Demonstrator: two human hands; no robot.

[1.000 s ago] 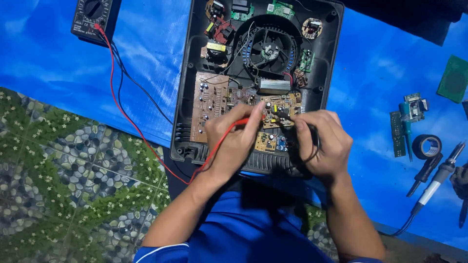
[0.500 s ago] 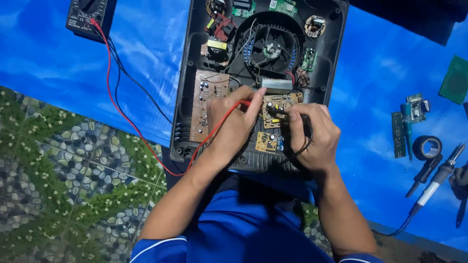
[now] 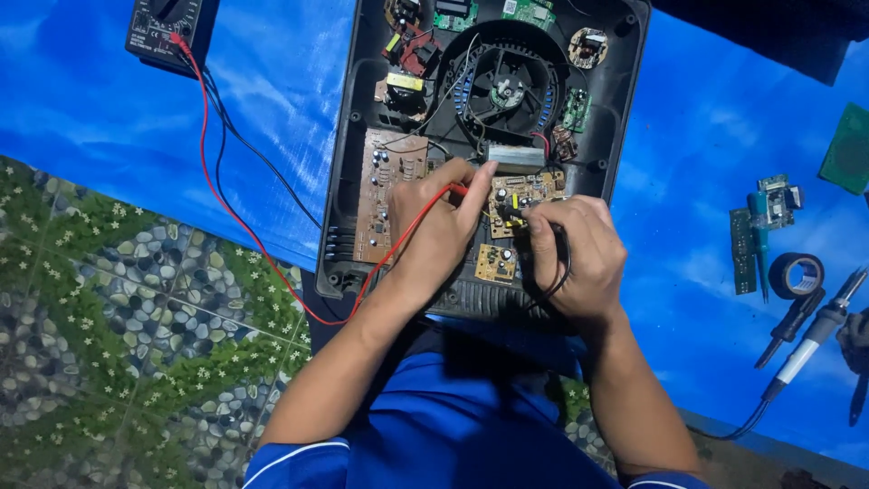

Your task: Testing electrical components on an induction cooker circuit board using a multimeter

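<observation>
A red probe (image 3: 457, 191) is pinched in the left hand (image 3: 442, 226) against a small circuit board (image 3: 525, 192). The right hand (image 3: 577, 255) is clamped on a black probe (image 3: 554, 244) beside it, inside the opened black casing (image 3: 337, 226).

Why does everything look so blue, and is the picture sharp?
Head view: a blue sheet fills the frame and tints the light; the hands, left hand and right hand, and the circuit board look fairly sharp; the edges are darker, with the soldering iron dimmer.
</observation>
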